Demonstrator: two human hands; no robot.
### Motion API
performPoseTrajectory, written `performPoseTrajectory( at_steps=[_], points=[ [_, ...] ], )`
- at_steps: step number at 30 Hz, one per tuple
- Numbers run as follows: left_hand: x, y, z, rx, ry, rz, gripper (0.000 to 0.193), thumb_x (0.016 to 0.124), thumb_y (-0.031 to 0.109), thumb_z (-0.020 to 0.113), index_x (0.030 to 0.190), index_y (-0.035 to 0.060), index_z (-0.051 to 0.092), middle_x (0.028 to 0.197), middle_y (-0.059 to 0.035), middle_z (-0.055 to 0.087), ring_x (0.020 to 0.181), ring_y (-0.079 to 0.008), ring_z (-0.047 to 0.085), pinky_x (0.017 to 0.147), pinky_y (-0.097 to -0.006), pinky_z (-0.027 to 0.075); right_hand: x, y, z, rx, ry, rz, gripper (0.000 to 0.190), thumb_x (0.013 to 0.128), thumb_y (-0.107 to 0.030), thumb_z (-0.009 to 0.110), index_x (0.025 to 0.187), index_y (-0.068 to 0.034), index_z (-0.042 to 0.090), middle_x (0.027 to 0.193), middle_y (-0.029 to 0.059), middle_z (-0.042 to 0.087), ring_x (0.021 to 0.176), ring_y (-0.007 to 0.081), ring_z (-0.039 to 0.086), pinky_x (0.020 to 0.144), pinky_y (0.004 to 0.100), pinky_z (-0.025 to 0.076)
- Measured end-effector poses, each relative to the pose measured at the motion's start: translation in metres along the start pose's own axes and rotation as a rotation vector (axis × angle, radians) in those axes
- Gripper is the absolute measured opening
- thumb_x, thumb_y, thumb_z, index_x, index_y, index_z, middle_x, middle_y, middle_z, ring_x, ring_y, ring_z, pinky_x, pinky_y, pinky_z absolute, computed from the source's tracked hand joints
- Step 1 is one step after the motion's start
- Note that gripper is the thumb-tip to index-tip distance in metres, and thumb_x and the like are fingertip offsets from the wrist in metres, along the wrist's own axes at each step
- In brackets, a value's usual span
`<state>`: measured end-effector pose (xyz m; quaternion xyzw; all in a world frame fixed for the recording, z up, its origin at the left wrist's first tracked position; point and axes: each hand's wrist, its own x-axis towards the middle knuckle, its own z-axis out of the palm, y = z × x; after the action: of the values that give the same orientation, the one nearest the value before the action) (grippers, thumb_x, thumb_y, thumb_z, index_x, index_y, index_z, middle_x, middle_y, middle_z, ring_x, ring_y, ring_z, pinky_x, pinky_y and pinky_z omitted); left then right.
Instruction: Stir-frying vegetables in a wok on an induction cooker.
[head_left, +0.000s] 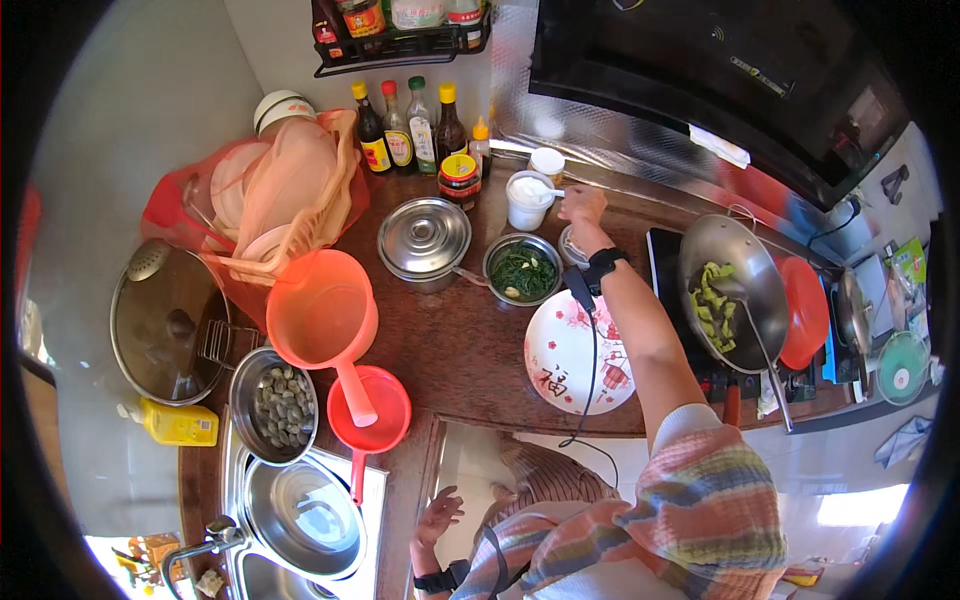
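My right hand (583, 204) grips the handle of a white spoon (556, 193), its bowl end down in a white tub (526, 215) of white granular seasoning. Just beside that tub is a jar with a white lid (547, 163). Below my right wrist, a small bowl (574, 247) is partly covered by the arm. A steel bowl of leafy greens with garlic (523, 270) sits to the left. Under my forearm lies a white plate with red flower prints (559, 360). My left hand (437, 517) hangs at the counter's front edge, fingers apart, holding nothing.
A wok (735, 300) with green vegetable pieces and a metal spatula (757, 345) stands right, its spatula handle jutting past the counter. Left are a lidded steel pot (424, 238), orange dipper (322, 311), red dipper (369, 409), bowl of shellfish (311, 382) and sink (375, 525).
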<state>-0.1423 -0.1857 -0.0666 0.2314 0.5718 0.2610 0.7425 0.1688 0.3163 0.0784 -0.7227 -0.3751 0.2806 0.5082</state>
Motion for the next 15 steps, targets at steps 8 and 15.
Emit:
performPoseTrajectory(
  at_steps=[8,15],
  points=[
    [0.003,-0.01,-0.011,0.081,-0.138,0.056,0.069,0.071,0.044,0.061,0.126,0.0092,0.038,0.103,-0.0077,0.056,0.087,-0.0218,0.057,0.071,-0.0316,0.046,-0.032,-0.017,-0.078,0.445,-0.023,0.127,0.009,0.074,-0.004,0.056,0.067,0.001,0.057,0.058,0.0083,0.055,0.045,0.0147,0.053,0.042,0.029,0.051],
    [0.025,-0.02,-0.009,0.063,-0.324,0.063,0.05,0.082,0.03,0.056,0.125,0.0106,0.039,0.097,-0.006,0.056,0.082,-0.0164,0.057,0.068,-0.0295,0.046,-0.136,-0.02,-0.232,0.589,0.058,0.059,0.009,0.072,-0.005,0.059,0.073,0.004,0.059,0.06,0.0076,0.055,0.046,0.0139,0.052,0.041,0.0281,0.051]
  ],
)
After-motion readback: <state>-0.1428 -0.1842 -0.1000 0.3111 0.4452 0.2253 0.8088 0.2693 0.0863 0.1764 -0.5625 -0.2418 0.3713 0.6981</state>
